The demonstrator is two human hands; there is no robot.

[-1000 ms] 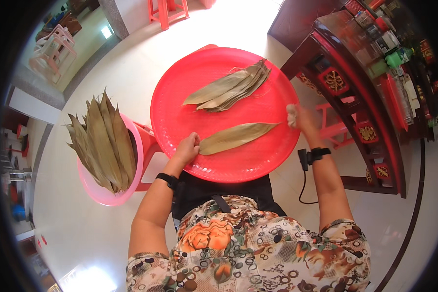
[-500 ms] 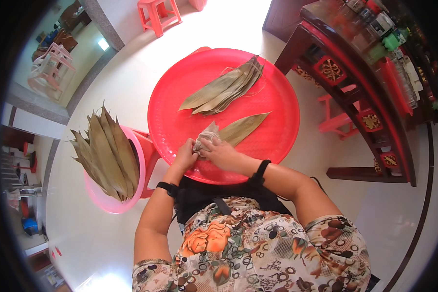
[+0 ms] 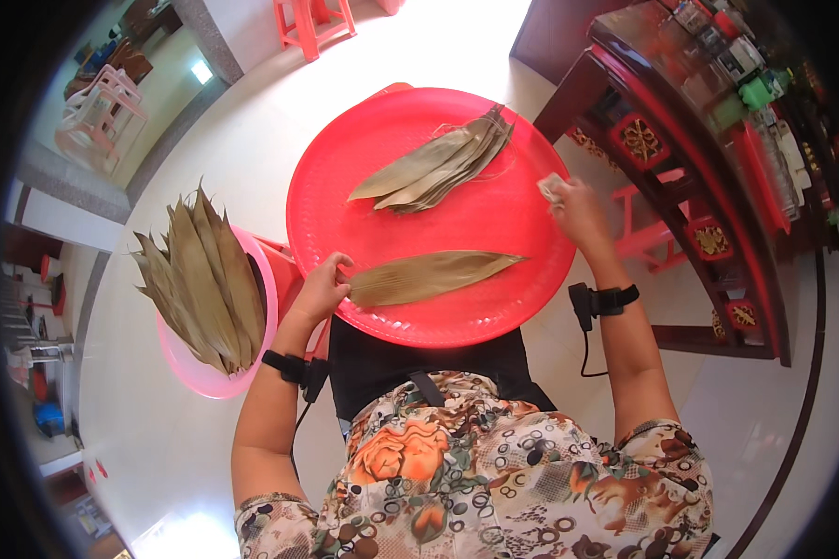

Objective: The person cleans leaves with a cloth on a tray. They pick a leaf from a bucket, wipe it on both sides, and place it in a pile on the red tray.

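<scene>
A single long olive-brown leaf [image 3: 429, 278] lies flat across the near part of the round red tray [image 3: 322, 196]. At its left end, my left hand [image 3: 323, 289] pinches the leaf with bent fingers, by the tray's rim. Over the right edge of the tray, my right hand [image 3: 583, 216] is closed around a crumpled pale cloth [image 3: 551, 189], part of which sticks out past the fingers. Farther back on the tray rests a stack of similar leaves [image 3: 438, 163], with thin strands around its right end.
Left of the tray stands a pink basin [image 3: 268, 307] with many upright leaves [image 3: 205, 289] in it. A dark wooden cabinet [image 3: 690, 177] with jars on top rises at the right. Behind are a red stool [image 3: 312, 23] and, through a doorway, a pink chair [image 3: 103, 107].
My right hand has swung with the cloth from the leaf's left end to the tray's right edge. My left hand has shifted left, and the leaf now lies uncovered and more level.
</scene>
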